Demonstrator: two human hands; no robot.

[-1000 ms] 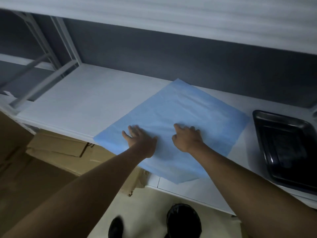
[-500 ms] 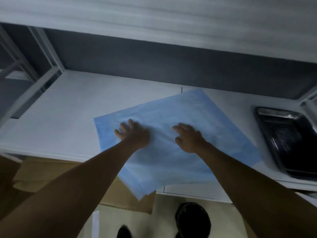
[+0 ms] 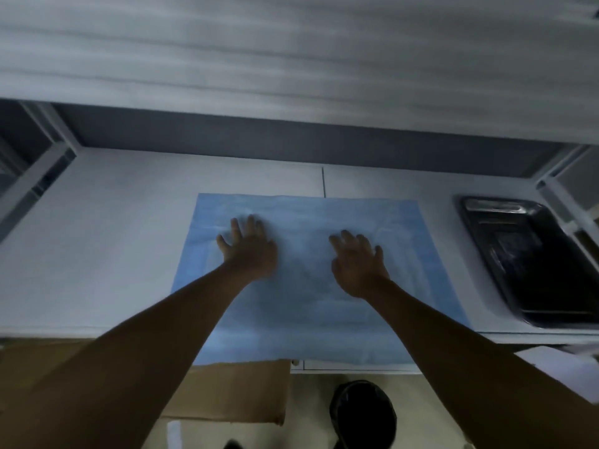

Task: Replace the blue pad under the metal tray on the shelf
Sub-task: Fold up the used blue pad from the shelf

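A blue pad [image 3: 308, 306] lies flat and square on the white shelf [image 3: 97, 247], its near edge hanging a little over the shelf's front. My left hand [image 3: 249, 251] rests palm down on the pad's left half with fingers spread. My right hand [image 3: 356, 264] lies palm down on the pad's right half, fingers straight. The dark metal tray [image 3: 538, 260] sits on the bare shelf to the right of the pad, apart from it.
An upper shelf [image 3: 291, 59] overhangs close above. Metal uprights [image 3: 42, 166] stand at the left and right ends. Cardboard boxes [image 3: 233, 390] lie below the shelf front, and a dark shoe [image 3: 363, 413] is on the floor.
The pad has turned from a diagonal lie to square with the shelf and slid further onto it. Both hands moved apart and flattened on it.
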